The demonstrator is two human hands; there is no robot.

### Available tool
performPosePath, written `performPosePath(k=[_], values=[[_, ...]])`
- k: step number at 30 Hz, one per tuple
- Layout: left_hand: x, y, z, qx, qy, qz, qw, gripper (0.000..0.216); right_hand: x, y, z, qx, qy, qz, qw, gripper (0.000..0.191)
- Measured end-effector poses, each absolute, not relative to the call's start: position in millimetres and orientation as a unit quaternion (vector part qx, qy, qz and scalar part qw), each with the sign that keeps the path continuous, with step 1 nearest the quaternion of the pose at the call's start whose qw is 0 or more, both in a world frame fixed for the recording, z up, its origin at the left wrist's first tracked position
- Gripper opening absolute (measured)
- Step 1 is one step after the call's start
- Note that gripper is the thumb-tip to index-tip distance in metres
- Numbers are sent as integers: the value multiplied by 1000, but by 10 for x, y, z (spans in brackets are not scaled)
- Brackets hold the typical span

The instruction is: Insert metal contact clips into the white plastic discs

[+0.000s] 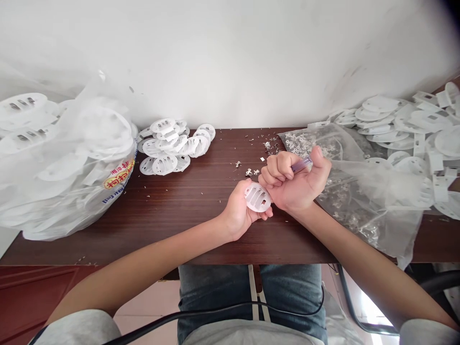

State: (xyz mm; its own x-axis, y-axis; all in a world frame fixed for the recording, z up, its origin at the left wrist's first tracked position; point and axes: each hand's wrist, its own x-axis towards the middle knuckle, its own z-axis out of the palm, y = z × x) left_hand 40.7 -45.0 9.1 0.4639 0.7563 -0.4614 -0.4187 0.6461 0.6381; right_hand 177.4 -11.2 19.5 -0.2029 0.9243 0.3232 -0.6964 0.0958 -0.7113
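My left hand (239, 211) holds a round white plastic disc (257, 197) with slots, just above the dark wooden table (172, 211). My right hand (294, 182) is curled in a fist around a tool with a clear purple handle (302, 165), pressed down against the disc's right edge. The tool's tip is hidden behind my fingers. A few small metal clips (249, 171) lie on the table just beyond my hands.
A pile of white slotted discs (172, 146) sits at the back centre-left. A large clear bag of discs (64, 163) fills the left. A clear bag of small metal clips (345, 191) and loose white plastic parts (406, 129) lie right. A white wall stands behind.
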Motion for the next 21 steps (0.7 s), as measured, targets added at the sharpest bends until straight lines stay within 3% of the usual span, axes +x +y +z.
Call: performPosePath(k=[21], values=[[378,-417,79,229,364,346,834,44,1750,-132,194,-180,-392,641,636,72]])
